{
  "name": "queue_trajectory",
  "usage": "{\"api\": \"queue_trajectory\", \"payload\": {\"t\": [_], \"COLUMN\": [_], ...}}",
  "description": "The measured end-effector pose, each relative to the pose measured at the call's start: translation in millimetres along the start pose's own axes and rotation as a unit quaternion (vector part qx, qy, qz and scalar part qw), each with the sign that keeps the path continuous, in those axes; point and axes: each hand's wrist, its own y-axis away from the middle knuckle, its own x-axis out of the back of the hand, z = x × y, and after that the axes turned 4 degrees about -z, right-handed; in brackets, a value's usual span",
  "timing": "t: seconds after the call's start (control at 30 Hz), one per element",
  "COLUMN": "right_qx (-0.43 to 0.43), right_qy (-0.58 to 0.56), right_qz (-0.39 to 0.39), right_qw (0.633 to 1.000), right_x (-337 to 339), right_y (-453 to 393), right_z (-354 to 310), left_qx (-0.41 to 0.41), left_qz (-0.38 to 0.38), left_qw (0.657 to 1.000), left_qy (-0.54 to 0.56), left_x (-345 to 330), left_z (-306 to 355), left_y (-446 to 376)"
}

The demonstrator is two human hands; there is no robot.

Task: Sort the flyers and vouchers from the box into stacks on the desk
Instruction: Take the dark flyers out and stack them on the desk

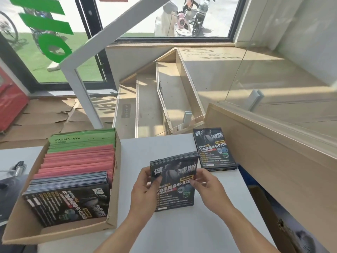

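White desk (178, 232) with a box and a flyer stack on it.
A cardboard box (114, 194) sits at about nine o'clock, filled with upright black flyers, red slips and green slips. A flat stack of black flyers (214, 150) lies at one o'clock near the far edge. A dark item with a metal clip (18, 169) rests at the left edge.

The flyers (175, 181) I hold look like glossy printed paper, the box (113, 179) beside them plain matt brown cardboard, the desk (182, 230) smooth white, the stairs (149, 99) pale wood.
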Motion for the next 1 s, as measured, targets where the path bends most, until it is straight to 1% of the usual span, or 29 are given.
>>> {"api": "queue_trajectory", "payload": {"t": [0.07, 0.13, 0.23, 0.3, 0.37, 0.47, 0.5, 0.53, 0.63, 0.7, 0.8, 0.87, 1.0], "right_qx": [-0.003, -0.019, -0.040, -0.052, -0.064, -0.046, -0.034, -0.019, 0.029, 0.028, -0.006, 0.005, 0.025], "right_qy": [-0.002, 0.013, 0.093, 0.166, 0.258, 0.419, 0.451, 0.465, 0.443, 0.417, 0.385, 0.366, 0.288], "right_qz": [0.015, 0.031, 0.055, 0.058, 0.063, 0.089, 0.095, 0.102, 0.137, 0.158, 0.140, 0.121, 0.115], "right_qw": [1.000, 0.999, 0.993, 0.983, 0.962, 0.902, 0.887, 0.879, 0.885, 0.895, 0.912, 0.923, 0.950], "right_x": [0, 1, 3, 2, 0, -1, 1, 3, 14, 23, 32, 36, 43], "right_y": [-13, -35, -78, -105, -126, -148, -153, -156, -158, -156, -155, -155, -158], "right_z": [-6, -15, -28, -36, -41, -41, -39, -35, -19, -6, 15, 25, 33], "left_qx": [0.020, 0.067, 0.160, 0.197, 0.221, 0.238, 0.240, 0.242, 0.247, 0.242, 0.238, 0.240, 0.245], "left_qz": [0.012, 0.029, 0.042, 0.041, 0.029, 0.010, 0.012, 0.014, 0.001, -0.004, -0.003, -0.010, -0.032], "left_qw": [0.999, 0.996, 0.984, 0.978, 0.973, 0.969, 0.968, 0.968, 0.968, 0.969, 0.971, 0.970, 0.969], "left_qy": [-0.022, -0.046, -0.065, -0.058, -0.060, -0.068, -0.071, -0.070, -0.050, -0.042, -0.037, -0.025, -0.012], "left_x": [-4, -12, -28, -36, -42, -50, -52, -53, -56, -59, -63, -68, -81], "left_z": [5, 12, 17, 15, 14, 11, 9, 8, 7, 8, 6, 8, 18], "left_y": [-22, -53, -105, -132, -148, -164, -169, -173, -177, -177, -180, -180, -181]}}
